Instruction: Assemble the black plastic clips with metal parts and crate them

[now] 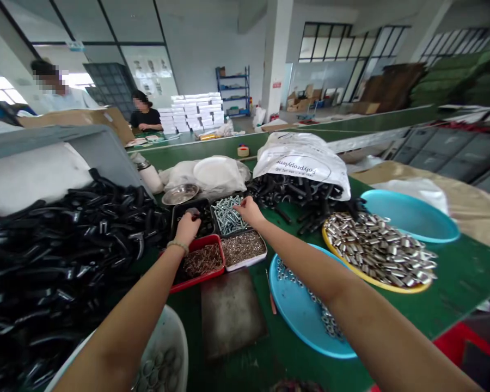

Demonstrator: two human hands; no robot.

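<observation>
My left hand (188,227) reaches into a black tray (175,222) of small black parts (206,219). Its fingers are bent together, and whatever they pinch is too small to make out. Over the neighbouring tray of silver screws (227,216) is my right hand (250,211), with thumb and fingertips closed down at the screws. I cannot make out what lies between those fingertips. Directly in front of these two trays sit a red tray (221,251) of copper-coloured pins (204,260) and a white tray (265,253) of tiny brownish metal pieces (243,247).
Black curved parts (65,245) heap up at left. A metal plate (232,313) lies in front. Right are a blue basin (294,321) with nuts, a yellow-rimmed tray (375,282) of metal sleeves and a white sack (302,158). Two people sit or stand beyond the bench.
</observation>
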